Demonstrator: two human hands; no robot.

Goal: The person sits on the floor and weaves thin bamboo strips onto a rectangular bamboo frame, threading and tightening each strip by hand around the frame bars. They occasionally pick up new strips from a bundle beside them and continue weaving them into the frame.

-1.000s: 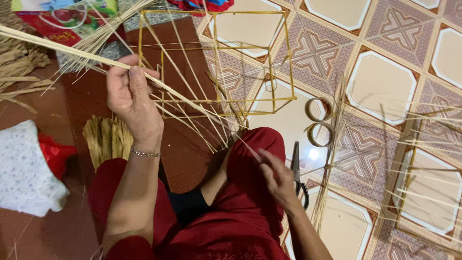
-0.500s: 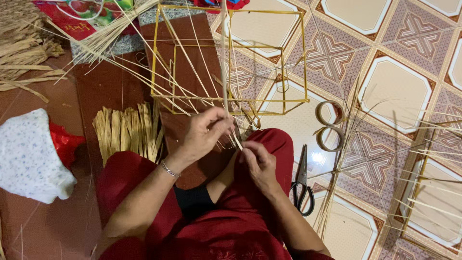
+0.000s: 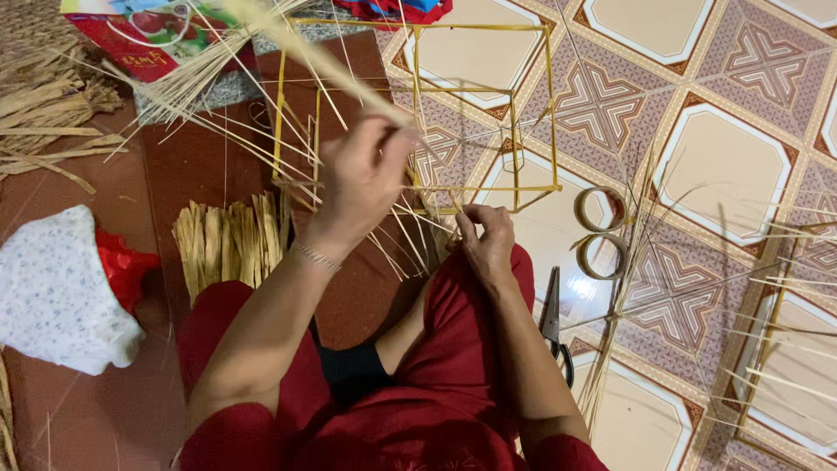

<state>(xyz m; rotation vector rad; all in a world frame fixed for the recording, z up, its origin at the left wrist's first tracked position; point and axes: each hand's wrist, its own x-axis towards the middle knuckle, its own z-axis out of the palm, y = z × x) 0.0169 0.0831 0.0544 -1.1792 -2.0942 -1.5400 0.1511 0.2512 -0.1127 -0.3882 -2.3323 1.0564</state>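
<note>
A yellow bamboo-stick frame [image 3: 418, 113], box-shaped and open, is positioned on the floor at 12 o'clock from the knees. Its lower corner is pinched between the fingers of the right hand [image 3: 485, 240], which are closed narrowly on the joint. A single thin bamboo strip [image 3: 305, 52] is gripped in the closed left hand [image 3: 362, 170] and is extended toward 11 o'clock. A bundle of short flat splints [image 3: 228, 240] is located at 9 o'clock from the left hand. Two tape rolls [image 3: 602, 231] are placed at 3 o'clock from the right hand, with scissors [image 3: 553, 323] just below them. Loose strips [image 3: 628, 288] are scattered over the patterned tile floor [image 3: 741, 148].
</note>
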